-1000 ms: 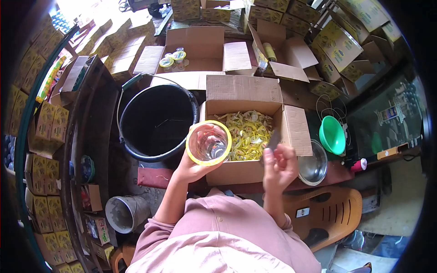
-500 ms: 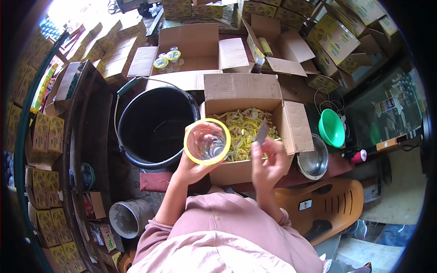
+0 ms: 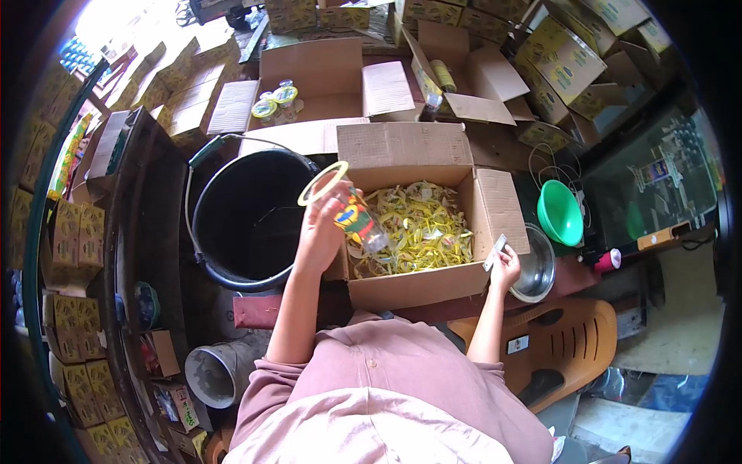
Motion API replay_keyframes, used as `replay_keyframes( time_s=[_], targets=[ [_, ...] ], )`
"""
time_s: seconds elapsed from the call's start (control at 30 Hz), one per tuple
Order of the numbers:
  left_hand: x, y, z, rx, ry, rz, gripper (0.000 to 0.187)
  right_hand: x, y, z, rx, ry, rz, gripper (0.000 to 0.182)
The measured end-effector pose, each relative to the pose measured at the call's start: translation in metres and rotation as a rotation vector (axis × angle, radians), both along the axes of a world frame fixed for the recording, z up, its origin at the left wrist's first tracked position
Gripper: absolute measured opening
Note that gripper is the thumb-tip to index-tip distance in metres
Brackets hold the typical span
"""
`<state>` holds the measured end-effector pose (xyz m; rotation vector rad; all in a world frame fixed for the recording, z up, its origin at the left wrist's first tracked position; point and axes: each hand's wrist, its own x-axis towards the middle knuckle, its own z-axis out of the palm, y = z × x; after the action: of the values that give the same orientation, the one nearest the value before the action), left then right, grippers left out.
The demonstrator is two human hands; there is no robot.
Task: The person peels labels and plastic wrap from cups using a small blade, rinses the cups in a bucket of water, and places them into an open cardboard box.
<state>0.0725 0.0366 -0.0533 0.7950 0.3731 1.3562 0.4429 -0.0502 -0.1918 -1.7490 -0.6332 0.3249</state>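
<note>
Seen from the head camera: the left hand (image 3: 318, 232) grips a glass cup (image 3: 352, 213) with a yellow rim, tilted over the open cardboard box (image 3: 421, 290) of yellow scraps (image 3: 417, 228) — beside a black bucket (image 3: 247, 220) — while the right hand (image 3: 504, 271) pinches a small blade (image 3: 495, 252) at the box's right edge.
</note>
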Motion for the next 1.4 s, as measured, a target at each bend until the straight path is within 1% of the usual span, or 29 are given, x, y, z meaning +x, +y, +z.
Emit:
replay_keyframes(
  time_s=[0.1, 0.13, 0.23, 0.27, 0.33, 0.4, 0.47, 0.53, 0.57, 0.6, 0.63, 0.67, 0.7, 0.73, 0.77, 0.8, 0.83, 0.87, 0.93, 0.97, 1.0, 1.07, 1.13, 1.2, 1.23, 1.27, 1.33, 1.37, 1.4],
  targets=[
    [-0.029, 0.007, -0.001, -0.188, -0.312, 0.111, 0.042, 0.012, -0.003, -0.010, 0.060, 0.024, 0.014, 0.041],
    [-0.043, 0.010, -0.012, -0.314, -0.535, 0.121, 0.042, 0.014, -0.005, -0.011, 0.045, 0.030, 0.015, 0.042],
    [-0.070, 0.011, -0.039, -0.468, -0.844, 0.078, 0.044, 0.014, -0.008, -0.009, -0.011, -0.037, 0.023, 0.047],
    [-0.072, 0.010, -0.044, -0.452, -0.938, 0.036, 0.042, 0.006, -0.009, 0.006, -0.117, -0.120, -0.026, 0.049],
    [-0.074, 0.008, -0.054, -0.558, -1.075, 0.162, 0.039, 0.011, -0.010, 0.000, -0.227, -0.296, -0.111, 0.054],
    [-0.078, 0.010, -0.064, -0.576, -1.152, 0.126, 0.034, 0.010, -0.010, 0.005, -0.277, -0.355, -0.167, 0.058],
    [-0.081, 0.012, -0.073, -0.616, -1.164, 0.111, 0.033, 0.000, -0.006, 0.010, -0.182, -0.771, -0.230, 0.053],
    [-0.068, 0.005, -0.038, -0.694, -1.052, 0.205, 0.045, -0.068, 0.016, 0.080, -0.080, -0.612, -0.071, 0.047],
    [-0.069, 0.003, -0.037, -0.677, -1.063, 0.131, 0.048, -0.098, 0.025, 0.106, 0.030, -0.603, 0.056, 0.044],
    [-0.069, 0.001, -0.037, -0.655, -1.019, 0.112, 0.049, -0.126, 0.035, 0.122, 0.140, -0.592, 0.179, 0.041],
    [-0.069, -0.001, -0.038, -0.634, -0.973, 0.085, 0.050, -0.152, 0.051, 0.123, 0.342, -0.430, 0.370, 0.040],
    [-0.067, -0.002, -0.038, -0.614, -0.927, 0.051, 0.051, -0.174, 0.063, 0.130, 0.411, -0.458, 0.580, 0.043],
    [-0.064, -0.004, -0.035, -0.655, -0.879, 0.081, 0.054, -0.208, 0.071, 0.144, 0.487, -0.350, 0.759, 0.052],
    [-0.064, -0.006, -0.038, -0.600, -0.903, 0.011, 0.056, -0.233, 0.079, 0.151, 0.473, -0.351, 0.953, 0.062],
    [-0.063, -0.008, -0.035, -0.627, -0.876, -0.005, 0.058, -0.252, 0.086, 0.169, 0.397, -0.487, 1.080, 0.070],
    [-0.063, -0.009, -0.032, -0.652, -0.849, -0.017, 0.059, -0.271, 0.100, 0.160, 0.438, -0.514, 1.182, 0.076],
    [-0.066, -0.011, -0.039, -0.606, -0.831, -0.056, 0.061, -0.288, 0.107, 0.157, 0.466, -0.518, 1.229, 0.073],
    [-0.065, -0.011, -0.030, -0.699, -0.836, -0.002, 0.060, -0.303, 0.114, 0.155, 0.495, -0.519, 1.278, 0.069],
    [-0.071, -0.012, -0.038, -0.512, -0.990, -0.106, 0.058, -0.325, 0.125, 0.139, 0.407, -0.293, 1.445, 0.058],
    [-0.072, -0.013, -0.040, -0.522, -0.769, 0.001, 0.056, -0.327, 0.127, 0.142, 0.363, -0.322, 1.486, 0.051],
    [-0.068, -0.022, -0.019, -0.478, -0.737, -0.111, 0.064, -0.330, 0.132, 0.145, 0.443, -0.249, 1.461, 0.045],
    [-0.070, -0.034, -0.002, -0.488, -0.383, -0.234, 0.070, -0.328, 0.135, 0.142, 0.518, -0.011, 1.326, 0.046],
    [-0.072, -0.047, 0.007, -0.397, -0.102, -0.231, 0.079, -0.313, 0.137, 0.151, 0.405, 0.094, 1.178, 0.047],
    [-0.085, -0.052, -0.007, -0.196, 0.072, -0.187, 0.070, -0.304, 0.140, 0.141, 0.254, 0.362, 1.179, 0.048],
    [-0.086, -0.052, -0.008, -0.148, 0.114, -0.052, 0.062, -0.302, 0.142, 0.122, 0.255, 0.496, 1.239, 0.047],
    [-0.087, -0.051, -0.008, -0.098, 0.160, 0.085, 0.054, -0.300, 0.144, 0.103, 0.239, 0.540, 1.175, 0.042],
    [-0.088, -0.046, -0.019, -0.005, 0.799, 0.623, 0.040, -0.275, 0.142, 0.098, 0.230, 1.123, 1.068, 0.039],
    [-0.081, -0.044, -0.021, 0.001, 0.978, 0.818, 0.034, -0.264, 0.140, 0.112, 0.325, 1.193, 0.913, 0.031],
    [-0.078, -0.044, -0.024, 0.041, 0.993, 0.851, 0.033, -0.242, 0.143, 0.107, 0.413, 1.233, 0.885, 0.031]
  ],
)
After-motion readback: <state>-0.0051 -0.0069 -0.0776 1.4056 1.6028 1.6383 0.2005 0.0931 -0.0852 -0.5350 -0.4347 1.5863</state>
